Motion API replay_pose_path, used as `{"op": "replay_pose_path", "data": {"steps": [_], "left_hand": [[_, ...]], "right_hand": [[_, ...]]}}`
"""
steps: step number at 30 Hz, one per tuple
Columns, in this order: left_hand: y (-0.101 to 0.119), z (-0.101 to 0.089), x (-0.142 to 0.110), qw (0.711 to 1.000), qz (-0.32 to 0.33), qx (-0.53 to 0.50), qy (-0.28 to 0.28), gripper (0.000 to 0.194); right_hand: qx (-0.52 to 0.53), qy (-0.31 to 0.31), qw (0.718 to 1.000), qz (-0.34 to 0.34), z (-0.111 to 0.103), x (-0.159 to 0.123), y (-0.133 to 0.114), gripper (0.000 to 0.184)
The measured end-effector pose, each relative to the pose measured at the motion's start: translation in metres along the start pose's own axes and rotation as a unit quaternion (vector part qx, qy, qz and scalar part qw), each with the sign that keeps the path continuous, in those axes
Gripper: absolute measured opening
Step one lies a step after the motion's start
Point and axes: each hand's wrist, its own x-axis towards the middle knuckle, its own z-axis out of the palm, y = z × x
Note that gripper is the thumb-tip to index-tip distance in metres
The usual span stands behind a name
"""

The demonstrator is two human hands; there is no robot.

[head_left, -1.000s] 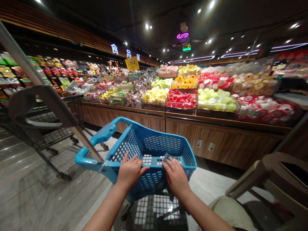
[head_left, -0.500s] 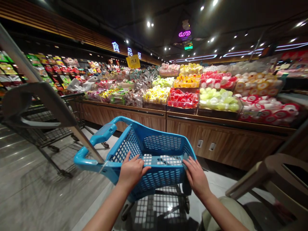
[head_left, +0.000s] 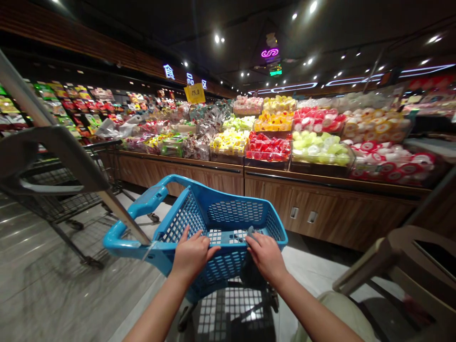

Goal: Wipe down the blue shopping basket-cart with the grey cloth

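Note:
A blue plastic shopping cart (head_left: 231, 209) with a perforated basket stands in front of me. My left hand (head_left: 192, 254) rests over the basket's near rim, fingers spread and thumb stretched to the right. Farther right along that rim, my right hand (head_left: 265, 256) is closed on a grey-blue cloth (head_left: 251, 270). Part of the cloth pokes up above the rim, and a darker part hangs down outside the basket wall. The fingers of my right hand partly cover it. Through the basket's openings the pale floor shows.
Behind the cart, a wooden display counter (head_left: 278, 194) carries bins of colourful wrapped goods. On the left stand a dark wire cart (head_left: 67, 204) and a slanted metal pole (head_left: 117, 209) with a grey bracket. A brown stool (head_left: 420, 247) holding a dark flat object is at right.
My right hand has slid left along the near rim with the cloth, away from the basket's right corner. My left hand keeps its place on the rim. The view has shifted slightly.

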Motion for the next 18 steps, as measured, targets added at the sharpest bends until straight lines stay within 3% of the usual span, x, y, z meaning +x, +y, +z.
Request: {"op": "replay_pose_path", "data": {"steps": [3,8,14,18], "left_hand": [[-0.001,0.000,-0.001,1.000,0.002,0.001,0.001,0.036],[0.000,0.003,-0.002,1.000,0.001,-0.005,-0.003,0.035],[0.001,0.006,0.000,1.000,0.003,-0.007,-0.010,0.037],[0.002,0.005,-0.001,1.000,0.001,-0.014,-0.003,0.036]], "right_hand": [[-0.010,-0.001,1.000,-0.027,-0.002,-0.012,0.027,0.033],[-0.021,-0.003,1.000,-0.001,-0.003,-0.030,0.058,0.034],[-0.019,0.002,0.996,0.083,-0.003,-0.026,0.044,0.031],[0.003,-0.015,0.996,0.088,-0.008,-0.024,0.041,0.031]]}}
